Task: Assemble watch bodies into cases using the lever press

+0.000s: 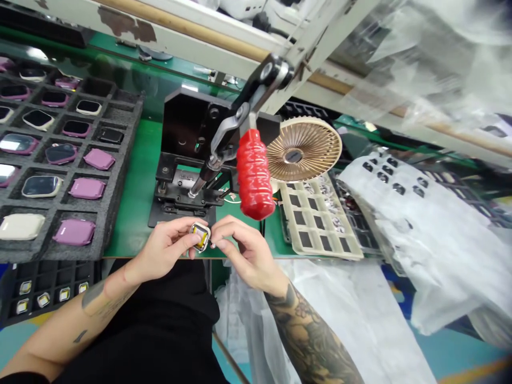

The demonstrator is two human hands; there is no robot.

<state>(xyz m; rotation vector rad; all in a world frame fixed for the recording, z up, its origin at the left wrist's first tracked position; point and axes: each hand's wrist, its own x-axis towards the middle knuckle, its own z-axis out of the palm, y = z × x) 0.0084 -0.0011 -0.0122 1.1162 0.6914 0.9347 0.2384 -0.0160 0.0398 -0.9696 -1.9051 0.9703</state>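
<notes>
**Two Hands at a Small Watch Case, Lower Middle of the Frame**

We see the watch case [202,233] a little below the centre of the frame, raised just in front of the black clamp fixture [188,207]. It has a pale rim, and yellow material shows inside. The left hand [160,249] holds this case in a narrow grip, with the thumb lying over its open face and the fingers behind. The right hand [252,256] comes to the right edge of the case, its thumb and forefinger brought close together. Something very small seems to be at these fingertips, but we cannot tell what it is, nor whether it is firmly held.

Above the hands, near the middle of the frame, the red handle [256,173] of the fixture hangs downward. To its right we find a round fan [310,146], and below the fan a pale compartment tray [326,254] which carries dark square pieces.

At the left side, a grey foam tray [128,144] lies on the green table [138,181], with purple, cream and dark watches in its cells. In the lower left we notice a second dark tray, where several yellow-and-silver cases sit. At the right, small black parts [399,188] rest on a white sheet [444,240].
</notes>
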